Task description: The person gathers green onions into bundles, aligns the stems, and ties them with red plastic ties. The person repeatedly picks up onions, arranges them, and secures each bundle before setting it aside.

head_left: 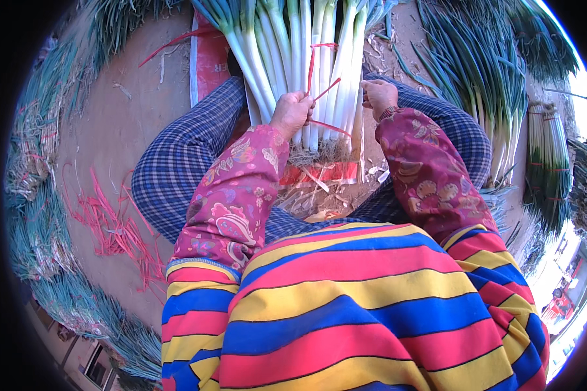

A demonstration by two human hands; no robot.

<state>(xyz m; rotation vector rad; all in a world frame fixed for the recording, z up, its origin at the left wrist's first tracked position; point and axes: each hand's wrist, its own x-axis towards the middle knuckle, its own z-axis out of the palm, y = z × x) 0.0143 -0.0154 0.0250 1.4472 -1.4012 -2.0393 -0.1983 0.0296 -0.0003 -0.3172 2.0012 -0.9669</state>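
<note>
A thick bundle of long white-stemmed green onions [283, 54] lies between my knees, roots towards me and green leaves away. Red plastic ties [328, 45] cross the stems, one higher up and one lower near the roots. My left hand [293, 111] is closed on a red tie over the left-middle stems, with a loose end sticking out to the upper right. Just right of the bundle is my right hand [379, 97], its fingers curled; whether it holds anything cannot be told.
Loose red plastic strips [122, 234] lie on the ground at left. More green onions [479, 73] lie at right, beside tied bundles [548, 156]. Rows of onion bundles [44, 146] line the far left. A red printed sack [210, 63] lies under the bundle.
</note>
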